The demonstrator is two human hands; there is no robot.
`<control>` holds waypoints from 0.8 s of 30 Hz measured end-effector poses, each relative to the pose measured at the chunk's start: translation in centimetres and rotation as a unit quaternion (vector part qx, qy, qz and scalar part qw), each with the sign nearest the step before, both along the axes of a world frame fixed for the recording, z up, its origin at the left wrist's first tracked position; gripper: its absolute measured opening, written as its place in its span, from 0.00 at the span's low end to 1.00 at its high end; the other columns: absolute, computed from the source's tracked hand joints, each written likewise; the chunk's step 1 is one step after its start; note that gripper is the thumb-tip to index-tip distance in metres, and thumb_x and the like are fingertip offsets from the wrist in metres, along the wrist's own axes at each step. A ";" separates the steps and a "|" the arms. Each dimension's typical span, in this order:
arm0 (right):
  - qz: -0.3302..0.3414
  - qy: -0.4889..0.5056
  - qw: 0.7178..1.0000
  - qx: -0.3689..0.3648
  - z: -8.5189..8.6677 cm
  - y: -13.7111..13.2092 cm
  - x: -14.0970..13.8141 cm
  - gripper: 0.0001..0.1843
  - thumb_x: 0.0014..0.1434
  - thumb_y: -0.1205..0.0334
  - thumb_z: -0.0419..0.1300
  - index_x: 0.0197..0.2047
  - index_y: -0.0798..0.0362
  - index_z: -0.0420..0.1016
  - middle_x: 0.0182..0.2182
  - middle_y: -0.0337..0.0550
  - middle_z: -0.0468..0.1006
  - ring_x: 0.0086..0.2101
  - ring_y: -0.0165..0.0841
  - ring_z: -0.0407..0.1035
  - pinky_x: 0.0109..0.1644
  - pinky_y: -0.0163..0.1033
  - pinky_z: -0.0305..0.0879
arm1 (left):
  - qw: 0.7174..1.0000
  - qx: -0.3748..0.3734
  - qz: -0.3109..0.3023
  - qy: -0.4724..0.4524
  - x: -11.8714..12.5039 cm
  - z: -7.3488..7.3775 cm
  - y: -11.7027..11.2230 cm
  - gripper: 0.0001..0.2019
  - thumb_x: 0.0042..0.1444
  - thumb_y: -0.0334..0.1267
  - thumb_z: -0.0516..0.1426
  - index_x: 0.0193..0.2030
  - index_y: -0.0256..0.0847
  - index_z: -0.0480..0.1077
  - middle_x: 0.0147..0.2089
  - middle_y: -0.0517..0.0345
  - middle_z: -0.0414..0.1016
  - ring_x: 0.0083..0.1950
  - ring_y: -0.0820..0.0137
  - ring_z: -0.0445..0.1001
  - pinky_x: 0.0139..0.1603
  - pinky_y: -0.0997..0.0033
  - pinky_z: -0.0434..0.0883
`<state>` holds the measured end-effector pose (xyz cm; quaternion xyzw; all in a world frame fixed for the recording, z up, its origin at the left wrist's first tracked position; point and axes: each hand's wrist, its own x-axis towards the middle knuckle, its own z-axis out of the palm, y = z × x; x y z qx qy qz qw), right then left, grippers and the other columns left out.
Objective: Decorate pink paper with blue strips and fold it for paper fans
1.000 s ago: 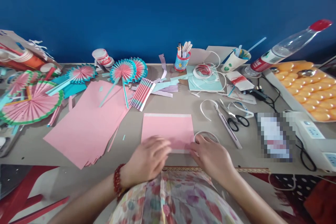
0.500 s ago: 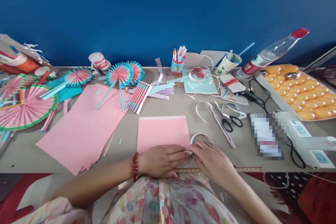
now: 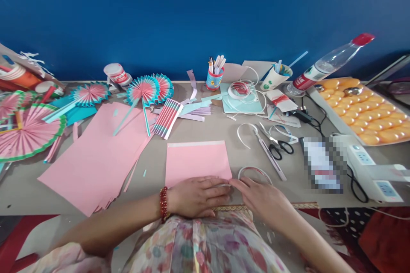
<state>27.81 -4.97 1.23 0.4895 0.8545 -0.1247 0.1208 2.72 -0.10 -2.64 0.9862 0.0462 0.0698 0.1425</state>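
A sheet of pink paper [image 3: 197, 160] lies flat, a pale strip along its far edge. My left hand [image 3: 200, 196] rests over its near edge, palm down with fingers stretched out to the right. At the paper's near right corner, the fingertips of my right hand [image 3: 259, 194] meet those of the left. A thin white ring, seemingly a roll of tape [image 3: 256, 169], shows from behind the right hand, which is closed around its near side. The tape's free end is hidden under the fingers.
Scissors [image 3: 276, 147] and a lilac-handled cutter [image 3: 272, 158] lie to the right, near a blurred phone [image 3: 323, 164] and a power strip [image 3: 374, 170]. Pink sheets [image 3: 96, 158], a pleated strip [image 3: 167, 118] and paper fans [image 3: 142, 90] are left. A pen cup [image 3: 214, 80] and bottle [image 3: 323, 70] stand behind.
My right hand and the tape roll have shifted right, away from the paper's corner. My left hand stays on the paper. The whole view has moved slightly.
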 end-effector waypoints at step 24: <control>-0.016 -0.036 0.991 0.125 2.4 0.9 0.5 0.12 0.67 0.62 0.47 0.34 0.49 0.68 0.16 0.36 0.71 0.17 0.29 0.64 0.24 0.37 0.35 | 0.999 -0.031 0.005 -0.023 -0.2 -0.3 0.2 0.27 0.69 0.47 0.46 0.65 0.27 0.59 0.70 0.43 0.57 0.75 0.61 0.44 0.75 0.63 0.48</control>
